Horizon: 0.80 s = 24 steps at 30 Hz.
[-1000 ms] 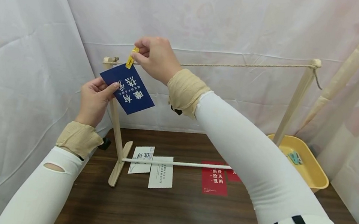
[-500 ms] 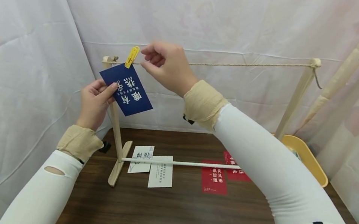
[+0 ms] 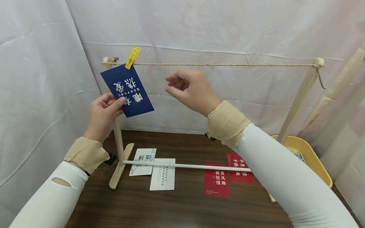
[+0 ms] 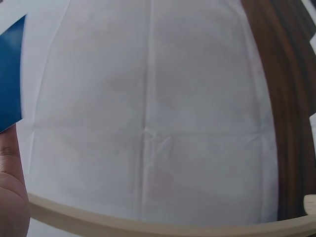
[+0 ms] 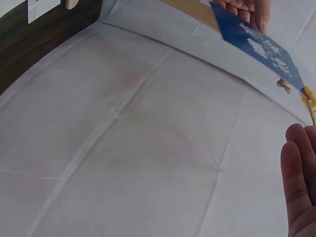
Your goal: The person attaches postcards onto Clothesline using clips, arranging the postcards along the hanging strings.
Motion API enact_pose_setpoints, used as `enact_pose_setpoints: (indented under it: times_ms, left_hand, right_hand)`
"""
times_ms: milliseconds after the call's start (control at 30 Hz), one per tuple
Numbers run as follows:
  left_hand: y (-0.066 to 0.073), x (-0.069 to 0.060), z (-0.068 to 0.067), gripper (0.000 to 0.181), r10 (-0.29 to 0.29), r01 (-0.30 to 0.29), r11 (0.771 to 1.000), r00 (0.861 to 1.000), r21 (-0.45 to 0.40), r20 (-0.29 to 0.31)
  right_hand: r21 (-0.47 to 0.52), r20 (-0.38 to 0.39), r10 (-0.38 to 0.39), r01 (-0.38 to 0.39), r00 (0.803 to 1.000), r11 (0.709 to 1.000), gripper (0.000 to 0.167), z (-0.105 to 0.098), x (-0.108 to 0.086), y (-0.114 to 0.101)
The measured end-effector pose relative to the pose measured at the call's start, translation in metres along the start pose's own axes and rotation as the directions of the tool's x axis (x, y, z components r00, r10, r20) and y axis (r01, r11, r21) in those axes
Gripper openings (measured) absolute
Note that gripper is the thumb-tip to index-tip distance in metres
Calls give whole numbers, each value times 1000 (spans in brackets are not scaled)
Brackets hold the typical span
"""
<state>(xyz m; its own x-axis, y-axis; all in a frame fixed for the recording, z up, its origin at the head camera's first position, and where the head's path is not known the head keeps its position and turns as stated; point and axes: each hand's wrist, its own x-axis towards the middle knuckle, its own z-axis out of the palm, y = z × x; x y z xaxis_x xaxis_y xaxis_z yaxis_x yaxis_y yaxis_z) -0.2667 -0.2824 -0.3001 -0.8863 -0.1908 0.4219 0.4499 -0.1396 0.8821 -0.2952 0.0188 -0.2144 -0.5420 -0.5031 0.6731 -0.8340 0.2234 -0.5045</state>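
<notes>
A yellow clip clasps the top corner of a dark blue card at the left end of the rope; the card hangs tilted. The left hand holds the card's lower left edge, thumb in front. Its fingers and part of the blue card show at the edge of the left wrist view. To the right of the card, below the rope, the right hand is off the clip, fingers loosely bent with nothing in them. The right wrist view shows the blue card and clip beyond the right fingers.
A wooden frame with a left foot and right post carries the rope, with a white rod low down. White cards and red cards lie on the table. Behind the right arm stands a yellow tray.
The right hand has let go of the yellow clip and moved right and down. The left hand has slid a little lower and to the right along the card, which stays at the rope.
</notes>
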Motion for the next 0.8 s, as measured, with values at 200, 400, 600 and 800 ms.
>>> enact_pose_setpoints:
  times_ms: [200, 400, 600, 800]
  left_hand:
    - [-17, -10, -2, 14, -25, 24, 999, 999, 47, 31]
    - [-34, -17, -8, 9, -52, 45, 996, 996, 82, 78]
    - [-45, -23, -9, 4, -69, 59, 991, 994, 117, 81]
    - [-62, -33, -11, 8, -112, 101, 988, 990, 118, 91]
  right_hand:
    - [-25, -7, 36, -36, 999, 999, 16, -7, -22, 18]
    - [-41, -27, 90, -91, 996, 995, 16, -14, -42, 34]
    - [-37, -49, 127, -129, 991, 991, 17, -21, -59, 48]
    - [-45, -68, 173, -177, 982, 983, 17, -28, -78, 62]
